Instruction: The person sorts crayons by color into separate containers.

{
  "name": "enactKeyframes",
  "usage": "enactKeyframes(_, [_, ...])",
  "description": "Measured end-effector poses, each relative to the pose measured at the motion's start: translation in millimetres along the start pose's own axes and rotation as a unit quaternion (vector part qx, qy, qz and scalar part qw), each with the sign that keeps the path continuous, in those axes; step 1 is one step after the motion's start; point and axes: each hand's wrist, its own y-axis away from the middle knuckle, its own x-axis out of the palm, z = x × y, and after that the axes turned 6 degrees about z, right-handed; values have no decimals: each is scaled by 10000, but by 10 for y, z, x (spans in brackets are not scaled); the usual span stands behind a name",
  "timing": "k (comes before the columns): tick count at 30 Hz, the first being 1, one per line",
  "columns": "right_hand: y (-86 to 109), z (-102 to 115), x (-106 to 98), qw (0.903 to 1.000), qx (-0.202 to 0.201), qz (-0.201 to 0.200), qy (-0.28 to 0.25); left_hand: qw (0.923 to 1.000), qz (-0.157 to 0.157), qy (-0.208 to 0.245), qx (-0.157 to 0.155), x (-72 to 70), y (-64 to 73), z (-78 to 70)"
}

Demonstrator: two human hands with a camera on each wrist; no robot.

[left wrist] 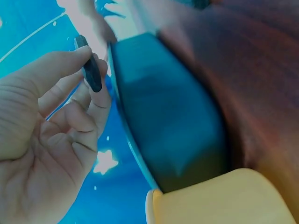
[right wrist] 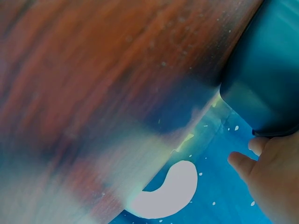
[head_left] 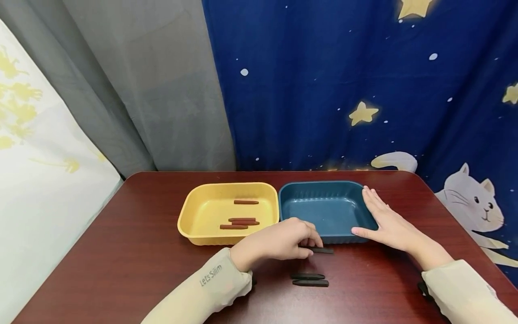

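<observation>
My left hand (head_left: 281, 238) pinches a black crayon (head_left: 323, 250) between thumb and fingers, just in front of the blue bin (head_left: 323, 239). In the left wrist view the faceted crayon (left wrist: 92, 70) sticks out past the fingertips, beside the bin's wall. My right hand (head_left: 390, 225) lies with fingers spread at the right end of that bin, its thumb at the front corner and its fingertips at the rim. Closer to me, two more black crayons (head_left: 310, 283) lie side by side on the table.
To the left of the blue bin, right against it, stands a yellow bin (head_left: 194, 216) with several reddish-brown crayons (head_left: 246, 202) inside. Both bins stand on a dark red wooden table (head_left: 133, 252). Behind its far edge hang a grey curtain (head_left: 182, 99) and a blue starry curtain (head_left: 303, 112).
</observation>
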Motion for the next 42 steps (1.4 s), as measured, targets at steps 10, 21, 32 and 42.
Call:
enactKeyframes(10, [-40, 31, 10, 10000, -3, -37, 1, 9970, -530, 332, -450, -107, -16, 214])
enactKeyframes(21, [-17, 9, -14, 10000, -43, -4, -31, 9911, -613, 627, -1000, -39, -228, 375])
enactKeyframes(32, [1, -15, -15, 10000, -74, -1, -66, 9839, -671, 660, -1518, -17, -417, 457])
enactKeyframes(42, [-1, -7, -3, 9999, -35, 39, -116, 9837, -654, 420, -1621, -10, -480, 483])
